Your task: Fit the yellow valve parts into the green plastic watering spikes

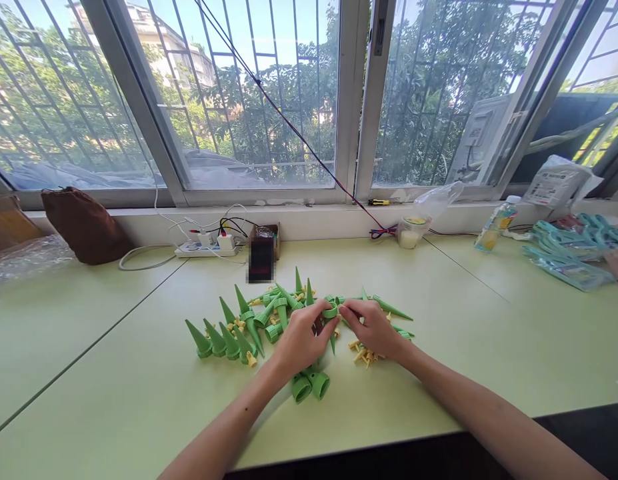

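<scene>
Near the middle of the table, my left hand [305, 335] is closed round a green cone piece [331, 311], its ring-shaped open end facing up. My right hand [371, 325] is pinched at the right side of that ring; what its fingertips hold is too small to make out. Green cones [231, 344] stand in a row at the left, and more lie in a heap [281, 305] behind my left hand. Two green pieces [311, 385] with open ends lie in front of my hands. Small yellow parts [366, 353] are piled beneath my right hand.
Behind the heap are a power strip [206, 249] and a small box [271, 245]. A brown bag [86, 227] sits back left. A jar [411, 233], a bottle [496, 225] and light-blue packets [573, 250] are at the right, with another person's hand [617, 265] beside the packets.
</scene>
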Motion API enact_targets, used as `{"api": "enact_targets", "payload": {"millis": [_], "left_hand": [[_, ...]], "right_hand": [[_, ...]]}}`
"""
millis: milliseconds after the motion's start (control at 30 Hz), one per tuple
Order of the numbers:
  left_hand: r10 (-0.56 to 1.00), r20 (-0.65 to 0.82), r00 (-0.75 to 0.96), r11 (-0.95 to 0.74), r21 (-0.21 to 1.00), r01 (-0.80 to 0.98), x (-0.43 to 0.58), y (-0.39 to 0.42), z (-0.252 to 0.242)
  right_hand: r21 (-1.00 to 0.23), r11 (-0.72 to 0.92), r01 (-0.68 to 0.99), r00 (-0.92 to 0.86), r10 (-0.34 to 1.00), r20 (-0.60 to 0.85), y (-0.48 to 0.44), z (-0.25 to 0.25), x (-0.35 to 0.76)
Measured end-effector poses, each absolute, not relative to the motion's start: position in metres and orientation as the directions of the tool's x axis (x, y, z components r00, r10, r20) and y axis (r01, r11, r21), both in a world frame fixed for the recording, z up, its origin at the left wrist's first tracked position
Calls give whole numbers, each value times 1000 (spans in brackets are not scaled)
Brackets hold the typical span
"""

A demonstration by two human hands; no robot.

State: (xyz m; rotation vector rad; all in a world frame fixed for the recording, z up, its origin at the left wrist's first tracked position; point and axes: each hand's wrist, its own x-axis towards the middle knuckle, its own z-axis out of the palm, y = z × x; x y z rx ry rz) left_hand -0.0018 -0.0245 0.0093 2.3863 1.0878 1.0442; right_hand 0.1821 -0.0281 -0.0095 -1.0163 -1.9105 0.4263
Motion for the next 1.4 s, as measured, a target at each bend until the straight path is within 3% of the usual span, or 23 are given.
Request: {"api": "enact_targets", "payload": {"millis": [1400], "left_hand": [[754, 411, 513, -655, 540, 529, -2, -29, 14]], "right_hand": [[-601, 601, 527, -331, 796, 506, -30, -5, 185]]}}
